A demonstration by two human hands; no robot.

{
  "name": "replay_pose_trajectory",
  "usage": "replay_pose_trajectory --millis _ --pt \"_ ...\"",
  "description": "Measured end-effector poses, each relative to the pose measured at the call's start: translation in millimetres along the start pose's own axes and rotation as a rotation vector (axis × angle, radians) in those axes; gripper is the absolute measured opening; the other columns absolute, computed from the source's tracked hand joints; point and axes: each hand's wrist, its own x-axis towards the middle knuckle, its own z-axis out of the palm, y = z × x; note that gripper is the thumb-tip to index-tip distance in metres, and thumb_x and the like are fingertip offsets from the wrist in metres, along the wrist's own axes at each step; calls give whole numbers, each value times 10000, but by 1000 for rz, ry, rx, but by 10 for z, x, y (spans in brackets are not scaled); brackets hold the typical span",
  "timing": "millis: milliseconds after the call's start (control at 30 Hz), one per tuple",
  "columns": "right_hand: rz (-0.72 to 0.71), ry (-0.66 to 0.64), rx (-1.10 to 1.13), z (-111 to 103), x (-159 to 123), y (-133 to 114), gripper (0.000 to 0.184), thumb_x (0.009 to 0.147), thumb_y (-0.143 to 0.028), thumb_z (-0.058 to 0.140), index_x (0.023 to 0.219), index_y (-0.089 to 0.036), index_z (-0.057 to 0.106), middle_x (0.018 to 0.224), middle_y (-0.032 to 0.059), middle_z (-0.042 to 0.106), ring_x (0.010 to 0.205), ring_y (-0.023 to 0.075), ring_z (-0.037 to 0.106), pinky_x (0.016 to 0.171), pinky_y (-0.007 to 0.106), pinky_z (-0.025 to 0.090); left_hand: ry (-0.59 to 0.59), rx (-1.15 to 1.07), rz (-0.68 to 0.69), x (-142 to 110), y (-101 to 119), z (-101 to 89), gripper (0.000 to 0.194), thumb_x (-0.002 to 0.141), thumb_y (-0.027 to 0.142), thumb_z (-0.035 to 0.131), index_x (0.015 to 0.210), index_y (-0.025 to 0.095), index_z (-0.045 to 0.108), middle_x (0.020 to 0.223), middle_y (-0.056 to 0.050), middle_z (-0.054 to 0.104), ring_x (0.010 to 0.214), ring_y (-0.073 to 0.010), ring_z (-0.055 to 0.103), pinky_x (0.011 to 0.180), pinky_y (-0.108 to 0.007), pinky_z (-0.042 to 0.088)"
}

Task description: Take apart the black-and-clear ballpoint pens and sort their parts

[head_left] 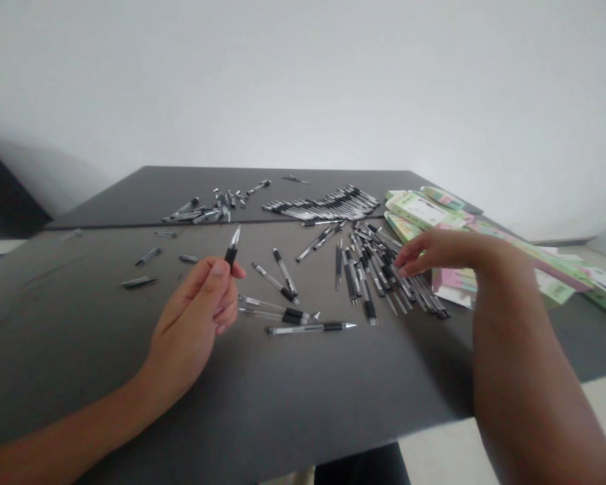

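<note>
My left hand (199, 303) grips a clear-barrelled pen (231, 248) with a black rubber grip. Its silver cone tip points up, and the rest of the barrel is hidden in the palm. Over on the right, my right hand (418, 254) is lowered to a heap of pens and thin refills (371, 269). Its fingers are bent and slightly apart at the heap's right side, with nothing visible held in them. Between the hands, a pen with a silver tip (310, 329) lies crosswise, nearest the front. Several more pens (275, 311) lie just behind it.
Behind the heap, a row of pens (328, 203) lies side by side. Small pen parts and caps (225, 202) are piled at the back left, and loose caps (139, 282) lie scattered on the left. Green and pink cardboard boxes (427, 209) cover the right side of the dark table (283, 391).
</note>
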Motion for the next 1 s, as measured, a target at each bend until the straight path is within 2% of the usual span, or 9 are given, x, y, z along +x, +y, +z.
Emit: replay_pose_trajectory --millis 100,200,433,567,767,1000 --pt "13 -23 16 23 27 -35 260 684 -434 854 910 -317 909 880 7 867 953 336 802 829 398 603 -11 7 -8 -6 -3 9 340 1020 519 719 920 197 676 610 83 361 481 -62 284 435 -151 317" --pt "15 2 21 13 39 -33 261 705 -431 868 945 -337 914 900 1 868 971 321 800 824 379 596 -23 10 -19 -16 -8 17 357 1017 535 716 916 196 671 611 86 353 483 -62 273 437 -151 310" --pt "32 265 -72 -13 143 21 267 811 -406 813 1049 -337 915 883 1 865 847 253 785 801 353 577 -23 38 -40 -23 -19 14 389 1014 569 705 906 199 656 607 88 349 478 -65 263 431 -158 298" --pt "44 331 -119 54 249 7 347 879 -473 755 1154 -313 893 883 9 860 827 237 775 767 332 572 -17 46 -60 -21 -30 18 396 1012 582 701 913 201 660 608 87 347 484 -69 265 432 -164 294" --pt "45 365 -175 119 323 -36 325 898 -459 724 1130 -307 893 931 16 856 839 234 769 772 324 564 -28 73 -81 -50 -38 18 436 1000 620 693 904 196 658 606 90 329 490 -70 245 436 -173 256" --pt "6 305 -163 108 296 -55 294 841 -451 771 1077 -331 900 935 6 853 874 245 771 764 322 569 -47 106 -82 -61 -42 15 429 1022 617 661 922 200 654 610 88 336 494 -76 251 448 -181 269"
